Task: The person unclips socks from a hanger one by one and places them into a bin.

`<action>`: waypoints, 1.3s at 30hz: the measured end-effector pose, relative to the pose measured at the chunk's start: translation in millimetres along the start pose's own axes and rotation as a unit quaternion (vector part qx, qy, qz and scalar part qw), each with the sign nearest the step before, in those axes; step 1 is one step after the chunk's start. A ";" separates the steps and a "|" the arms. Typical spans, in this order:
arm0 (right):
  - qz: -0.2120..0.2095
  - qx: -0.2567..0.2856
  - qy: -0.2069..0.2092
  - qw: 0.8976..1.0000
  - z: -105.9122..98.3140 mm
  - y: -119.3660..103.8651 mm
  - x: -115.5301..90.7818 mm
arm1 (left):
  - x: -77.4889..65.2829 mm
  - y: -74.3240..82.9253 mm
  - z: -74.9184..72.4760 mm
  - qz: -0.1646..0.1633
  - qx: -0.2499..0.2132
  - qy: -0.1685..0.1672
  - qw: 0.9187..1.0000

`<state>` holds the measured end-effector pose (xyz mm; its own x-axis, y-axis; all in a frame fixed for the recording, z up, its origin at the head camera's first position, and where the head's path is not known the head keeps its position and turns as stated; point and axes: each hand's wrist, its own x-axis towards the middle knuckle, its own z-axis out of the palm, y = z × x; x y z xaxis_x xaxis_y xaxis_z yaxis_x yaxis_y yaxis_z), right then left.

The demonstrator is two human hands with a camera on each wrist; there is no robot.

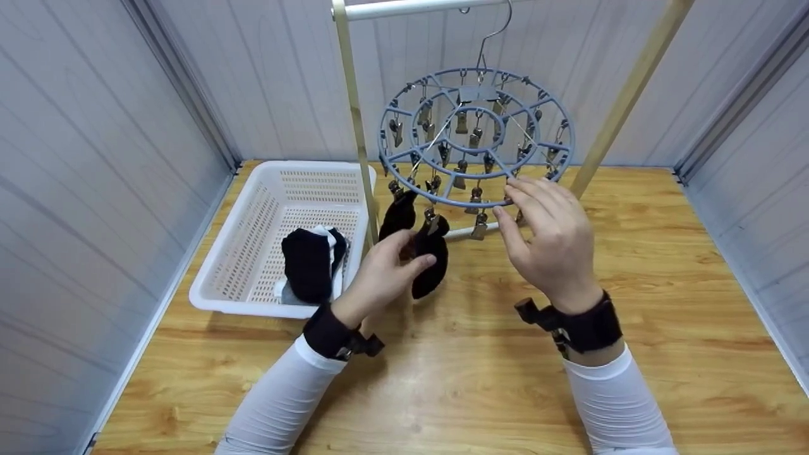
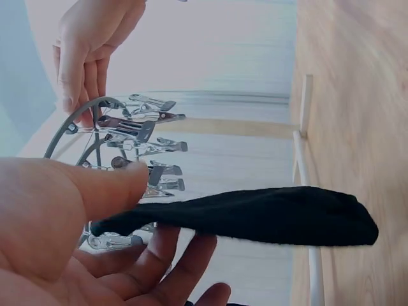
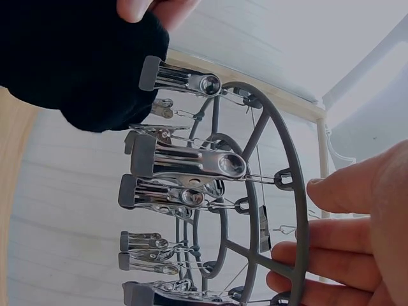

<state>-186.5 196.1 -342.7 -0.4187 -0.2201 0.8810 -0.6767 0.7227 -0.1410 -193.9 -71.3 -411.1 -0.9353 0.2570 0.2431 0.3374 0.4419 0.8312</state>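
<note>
A round grey-blue sock drying hanger with several metal clips hangs by its hook in front of me. My left hand holds a black sock between thumb and fingers, just under a front clip that overlaps the sock's upper edge. Another black sock hangs farther left, partly hidden behind this hand. At the hanger's right front, my right hand grips the rim. Its fingers reach behind the ring, while the thumb stays on the near side.
A white plastic basket stands at the left with black and white socks inside. The rack's wooden posts rise on both sides of the hanger, under a white top bar. Panelled walls enclose the wooden table.
</note>
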 end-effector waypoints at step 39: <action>-0.008 0.065 0.063 0.996 -0.9 -9.2 3.8 | 2.2 1.5 -2.2 0.001 0.009 -0.009 1.000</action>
<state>-181.3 189.3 -337.6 -0.3327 -0.1412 0.9324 -0.7590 0.6269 -0.1759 -195.7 -72.0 -408.2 -0.9329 0.2729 0.2349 0.3407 0.4574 0.8214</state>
